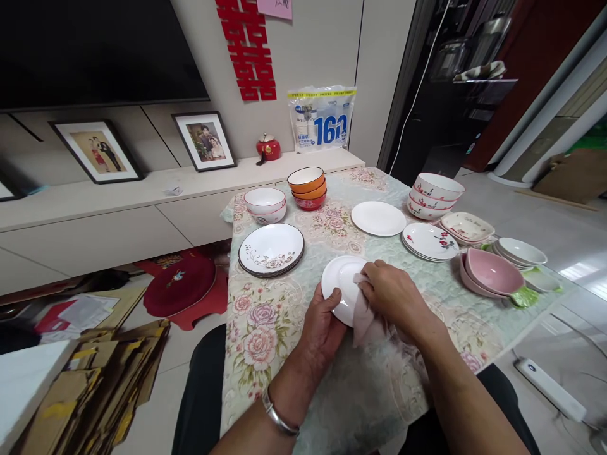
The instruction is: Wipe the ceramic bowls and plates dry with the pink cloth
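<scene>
A small white plate [342, 284] is tilted up above the flowered tablecloth near the middle of the view. My left hand [322, 322] grips its lower left edge, thumb on the upper face and fingers underneath. Closed round a pale pink cloth [367, 319], my right hand [391, 294] presses at the plate's right side, and the cloth hangs down over that edge. Left of the plate lies a stack of brown-rimmed plates [272, 246]. Beyond it is a plain white plate [378, 218], with a stack of red-flowered plates [429, 241] to the right.
White bowls [265, 201] and orange bowls [307, 181] stand at the table's back left. More white bowls [436, 189], square dishes [467, 225], pink bowls [493, 272] and pale bowls [521, 251] line the right side. Flattened cardboard [109, 379] lies on the floor at left.
</scene>
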{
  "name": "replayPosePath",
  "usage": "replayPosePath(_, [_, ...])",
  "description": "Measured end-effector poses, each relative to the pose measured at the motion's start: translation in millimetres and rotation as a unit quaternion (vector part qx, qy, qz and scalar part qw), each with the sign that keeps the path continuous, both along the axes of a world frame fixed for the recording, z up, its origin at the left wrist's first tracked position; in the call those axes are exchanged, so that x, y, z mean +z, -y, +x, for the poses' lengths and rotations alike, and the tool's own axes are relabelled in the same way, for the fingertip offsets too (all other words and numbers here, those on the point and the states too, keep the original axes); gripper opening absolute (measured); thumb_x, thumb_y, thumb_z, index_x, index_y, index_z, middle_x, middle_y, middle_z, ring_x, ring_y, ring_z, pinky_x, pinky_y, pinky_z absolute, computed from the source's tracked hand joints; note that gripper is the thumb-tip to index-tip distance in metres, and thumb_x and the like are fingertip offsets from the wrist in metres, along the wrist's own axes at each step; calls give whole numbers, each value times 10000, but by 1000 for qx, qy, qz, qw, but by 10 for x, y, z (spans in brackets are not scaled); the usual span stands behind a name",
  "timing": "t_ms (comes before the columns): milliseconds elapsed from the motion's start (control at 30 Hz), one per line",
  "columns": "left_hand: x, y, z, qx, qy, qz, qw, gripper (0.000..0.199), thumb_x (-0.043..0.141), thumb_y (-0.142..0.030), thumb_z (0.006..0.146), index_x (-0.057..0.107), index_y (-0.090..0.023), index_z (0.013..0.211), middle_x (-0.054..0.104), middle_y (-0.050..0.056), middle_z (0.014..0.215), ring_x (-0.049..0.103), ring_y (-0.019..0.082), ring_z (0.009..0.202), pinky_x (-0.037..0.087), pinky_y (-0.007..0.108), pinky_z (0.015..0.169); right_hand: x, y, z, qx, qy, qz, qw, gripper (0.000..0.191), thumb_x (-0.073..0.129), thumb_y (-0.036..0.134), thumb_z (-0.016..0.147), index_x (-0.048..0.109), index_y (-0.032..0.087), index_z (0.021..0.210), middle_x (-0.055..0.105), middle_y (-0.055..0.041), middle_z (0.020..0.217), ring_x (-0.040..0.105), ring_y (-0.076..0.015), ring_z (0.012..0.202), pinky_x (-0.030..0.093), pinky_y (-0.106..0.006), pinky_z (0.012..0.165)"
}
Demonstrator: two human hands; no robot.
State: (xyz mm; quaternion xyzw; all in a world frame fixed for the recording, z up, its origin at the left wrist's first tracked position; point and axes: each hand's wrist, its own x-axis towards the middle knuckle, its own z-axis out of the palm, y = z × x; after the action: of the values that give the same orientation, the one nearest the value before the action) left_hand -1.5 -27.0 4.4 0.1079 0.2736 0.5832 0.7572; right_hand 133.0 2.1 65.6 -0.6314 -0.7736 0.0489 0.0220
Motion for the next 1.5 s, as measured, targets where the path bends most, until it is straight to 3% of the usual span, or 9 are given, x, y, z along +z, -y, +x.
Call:
replayPosePath(167, [5, 6, 9, 7, -3, 10, 1000, 538, 726, -145, 763, 549, -210, 1267, 717, 50, 1056, 661, 194, 943, 479, 352, 940, 20, 54, -98, 72, -68, -4, 995, 127, 531, 247, 927, 630, 168, 935, 644, -79, 940, 602, -188, 810, 369, -274, 683])
replayPosePath(400, [1, -4, 1, -2, 1, -1, 1000, 618, 740, -134, 735, 520, -205, 1308, 713, 65, 1099, 661, 234, 976, 470, 404, 958, -22, -33, -13, -6, -34, 16, 999, 158, 513, 224, 928, 639, 144, 982, 635, -107, 945, 601, -210, 846, 354, -285, 696])
replayPosePath(600, [-10, 2, -1, 5, 0, 10, 1000, 587, 722, -135, 757, 527, -186, 1308, 710, 82, 1107, 648, 244, 1045, 445, 399, 1005, 8, 55, -52, 81, -90, -17, 992, 142, 523, 261, 924, 630, 170, 938, 639, -67, 924, 593, -182, 802, 348, -269, 679])
replayPosePath(733, [1, 2, 3, 3, 0, -1, 1000, 584, 711, -119, 758, 528, -199, 1306, 722, 72, 1087, 659, 243, 1017, 454, 417, 1002, -67, -37, 16, 31, -102, 15, 994, 191, 502, 271, 939, 636, 165, 1024, 634, -80, 969, 605, -194, 854, 364, -271, 705])
replayPosePath(967, [26, -5, -8, 17, -24, -26, 999, 590, 710, -102, 758, 543, -215, 1312, 728, 60, 1114, 670, 195, 913, 503, 362, 909, -162, -151, 229, -107, -12, 88, 990, 220, 467, 302, 950, 630, 174, 1022, 629, -101, 968, 618, -241, 874, 344, -298, 641])
replayPosePath(1100, [35, -15, -21, 33, -23, -35, 999, 618, 716, -100, 752, 543, -234, 1330, 723, 56, 1140, 666, 198, 953, 500, 357, 915, -243, -217, 347, -163, 8, 77, 984, 251, 438, 286, 951, 642, 162, 1028, 638, -127, 965, 626, -258, 868, 362, -310, 639])
replayPosePath(1200, [43, -24, -27, 45, -13, -33, 998, 628, 708, -81, 753, 538, -226, 1341, 719, 62, 1154, 666, 195, 970, 501, 346, 922, -322, -280, 431, -152, -19, 52, 987, 281, 425, 288, 955, 667, 159, 1016, 657, -137, 955, 633, -255, 885, 402, -321, 700])
replayPosePath(1367, [68, -23, -22, 51, 6, -29, 998, 576, 660, -53, 791, 541, -207, 1334, 727, 70, 1132, 674, 178, 955, 524, 319, 890, -421, -367, 535, -107, -141, 96, 980, 362, 406, 314, 969, 660, 146, 1165, 681, -142, 1130, 598, -263, 1089, 423, -343, 897])
replayPosePath(1500, [80, -27, -20, 50, 16, -25, 998, 561, 639, -45, 806, 540, -206, 1334, 731, 74, 1121, 681, 177, 947, 542, 304, 860, -447, -393, 612, -81, -201, 51, 975, 364, 388, 294, 959, 675, 169, 1145, 690, -101, 1172, 613, -241, 1081, 425, -333, 919])
